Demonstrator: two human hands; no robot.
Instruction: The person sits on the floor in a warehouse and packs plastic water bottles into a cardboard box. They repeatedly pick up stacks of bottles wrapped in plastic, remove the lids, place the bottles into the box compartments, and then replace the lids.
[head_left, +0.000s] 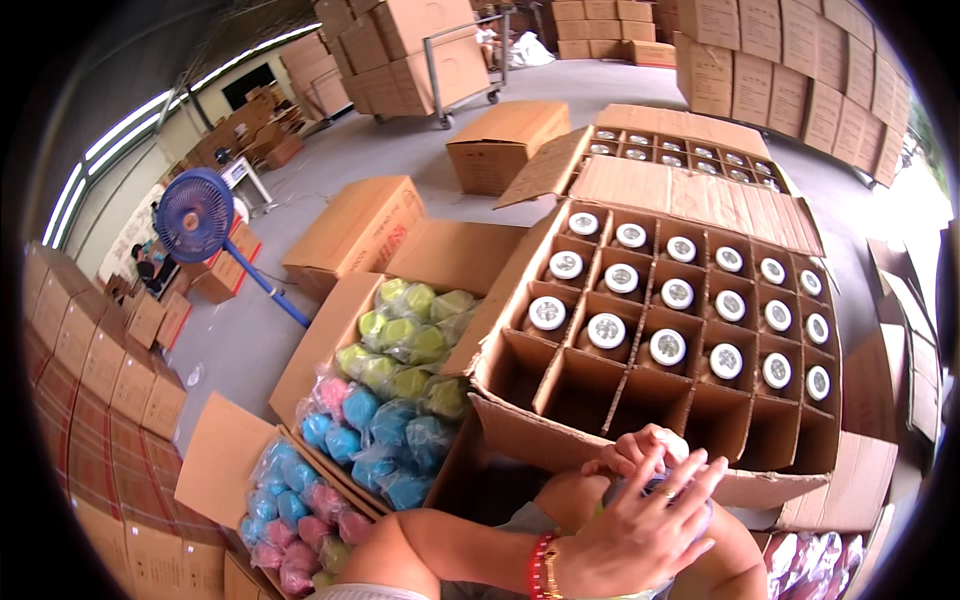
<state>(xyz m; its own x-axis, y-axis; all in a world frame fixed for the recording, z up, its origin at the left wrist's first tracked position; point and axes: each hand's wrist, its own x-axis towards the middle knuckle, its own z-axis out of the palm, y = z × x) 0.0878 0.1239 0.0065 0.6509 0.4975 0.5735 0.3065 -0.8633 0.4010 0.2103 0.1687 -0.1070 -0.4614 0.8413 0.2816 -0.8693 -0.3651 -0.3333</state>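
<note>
My left hand (637, 517), with a red bead bracelet and a gold chain at the wrist, lies over a round object (705, 517) with a dark, purplish clear edge. Its fingers are spread across the top. From the far side, the curled fingers of my right hand (649, 450) meet the same object, which both hands mostly hide. Just beyond them is an open carton (667, 450) with cardboard dividers. Jars or bottles with white-rimmed round tops (667, 347) stand upright in its farther rows of cells. The nearest row shows bare cardboard walls.
On my left, open cartons hold plastic-wrapped lime (405, 330), blue (390, 424) and pink (300, 559) pieces. Wrapped dark pink items (814, 562) lie at lower right. A blue fan (196, 214), another divided carton (682, 154), stacked boxes (795, 82) and a loaded cart (435, 67) stand around.
</note>
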